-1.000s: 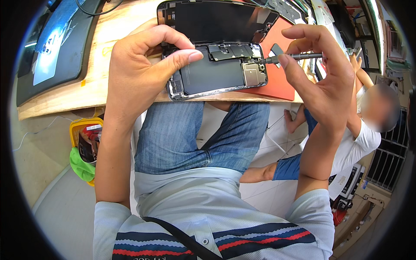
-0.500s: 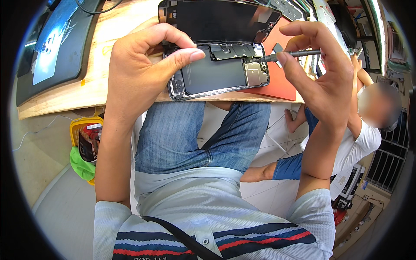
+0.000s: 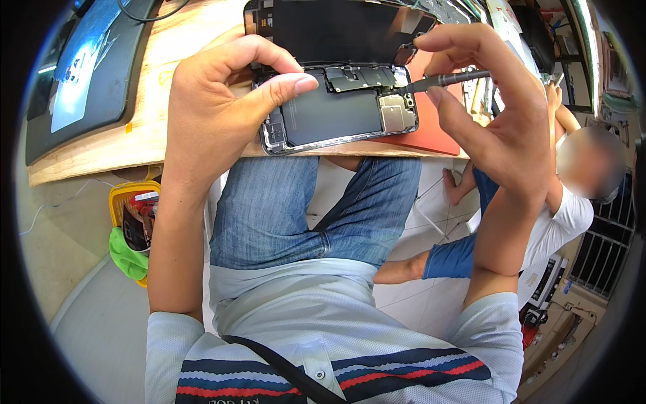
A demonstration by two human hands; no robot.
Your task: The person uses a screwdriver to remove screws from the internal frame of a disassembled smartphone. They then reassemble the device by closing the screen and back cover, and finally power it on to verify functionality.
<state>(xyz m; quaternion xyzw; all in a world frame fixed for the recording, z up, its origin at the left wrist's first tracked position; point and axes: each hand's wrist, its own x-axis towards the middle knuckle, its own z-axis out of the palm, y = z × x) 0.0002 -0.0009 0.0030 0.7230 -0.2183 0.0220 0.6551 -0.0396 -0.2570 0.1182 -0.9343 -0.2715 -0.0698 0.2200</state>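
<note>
**Slim grey tool shifting slightly inward over the opened phone**

The right hand (image 3: 508, 128) has just been moving a little leftward, bringing the slim dark-grey pen-shaped tool (image 3: 452, 80) farther over the opened phone with a black rectangular battery (image 3: 336, 118). Its tip is now pointing at the right end of the dark, flat strip of parts (image 3: 360, 78), just beside the silver metal block (image 3: 398, 113); whether it is touching is too small to tell. The phone is hardly moving, so the work is probably still centring on that corner.

The right hand is pinching the tool between thumb and a bent finger, while the index finger is arching above, clear of it. The left hand (image 3: 219, 91) is staying at the phone's left part, thumb and index finger curling in until their tips are almost meeting; whether they are gripping anything small is not showing.

The phone is lying near the front edge of the pale wooden bench (image 3: 156, 94), its right end by a flat orange-red sheet (image 3: 439, 135), with the glossy black display panel (image 3: 330, 34) sitting just beyond it.
</note>
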